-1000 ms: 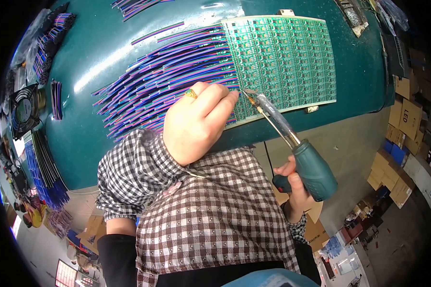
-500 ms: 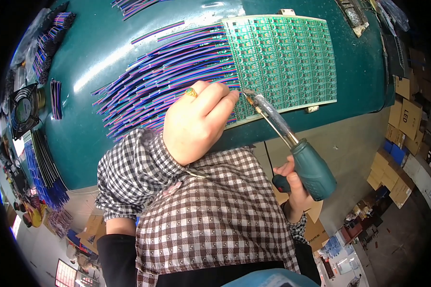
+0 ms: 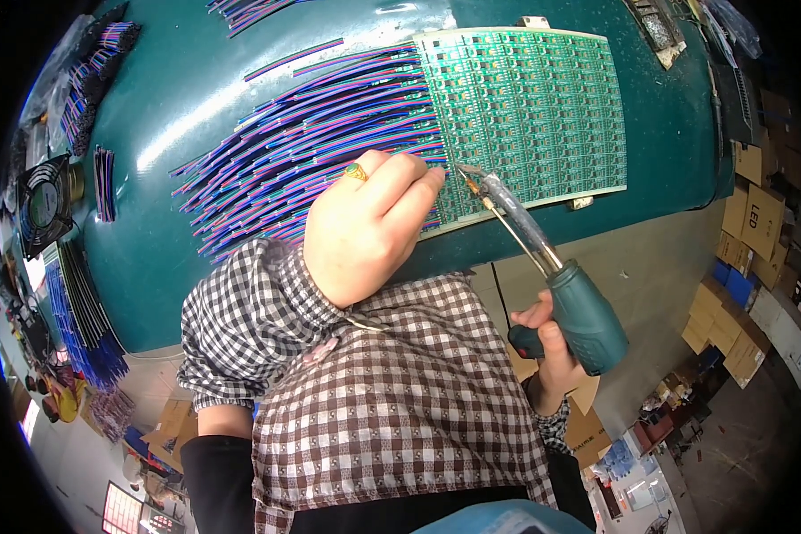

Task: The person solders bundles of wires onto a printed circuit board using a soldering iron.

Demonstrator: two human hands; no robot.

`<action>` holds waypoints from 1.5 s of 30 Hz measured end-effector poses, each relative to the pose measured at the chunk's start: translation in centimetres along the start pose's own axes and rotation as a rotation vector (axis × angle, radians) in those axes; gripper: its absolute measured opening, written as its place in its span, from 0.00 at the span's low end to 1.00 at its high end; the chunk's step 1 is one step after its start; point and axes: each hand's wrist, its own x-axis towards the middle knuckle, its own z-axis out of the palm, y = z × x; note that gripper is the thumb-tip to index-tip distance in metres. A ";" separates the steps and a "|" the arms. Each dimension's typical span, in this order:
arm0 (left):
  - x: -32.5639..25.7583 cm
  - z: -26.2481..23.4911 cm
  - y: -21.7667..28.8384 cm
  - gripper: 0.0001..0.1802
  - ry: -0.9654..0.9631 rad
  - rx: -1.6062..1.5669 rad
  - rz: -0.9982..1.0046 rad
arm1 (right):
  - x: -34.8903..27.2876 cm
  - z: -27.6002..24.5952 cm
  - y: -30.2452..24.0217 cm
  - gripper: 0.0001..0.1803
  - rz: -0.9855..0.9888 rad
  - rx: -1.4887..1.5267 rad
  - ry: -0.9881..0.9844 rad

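Note:
A green panel of many small circuit boards (image 3: 543, 107) lies on the bench, with rows of multicoloured ribbon wires (image 3: 276, 160) fanning out from its left edge. Over the wires' near rows, my left hand (image 3: 365, 222), wearing a ring, is closed in a pinch on a ribbon wire at the panel's left edge; the fingers partly hide that wire. My right hand (image 3: 554, 354) grips the handle of a dark green soldering gun (image 3: 589, 316). Its thin tip, beside a feed tube, points up and left, just right of my left fingertips and over the panel.
Loose ribbon wires (image 3: 294, 60) lie beyond the fan, and a small bundle (image 3: 104, 185) sits to the left. At the far left stand a black fan (image 3: 46, 205) and hanging blue wires (image 3: 84, 320). A metal holder (image 3: 657, 31) is at the back right; cardboard boxes (image 3: 756, 222) are beyond.
The soldering gun has shifted slightly right, its tip drawing a little away from my left fingertips. My left hand has stayed in nearly the same place.

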 end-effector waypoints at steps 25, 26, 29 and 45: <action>0.0 -0.1 0.0 0.16 -0.008 -0.023 -0.020 | -0.2 0.4 -0.2 0.22 0.025 0.008 0.025; 0.0 -0.1 0.0 0.16 -0.008 -0.023 -0.021 | -0.2 0.4 -0.1 0.21 0.024 0.007 0.025; 0.1 -0.1 0.0 0.16 -0.002 -0.027 -0.020 | -0.2 0.4 -0.1 0.21 0.023 0.012 0.018; 0.0 0.0 0.1 0.16 0.003 -0.017 -0.026 | -0.3 0.1 -0.1 0.22 0.023 0.017 0.028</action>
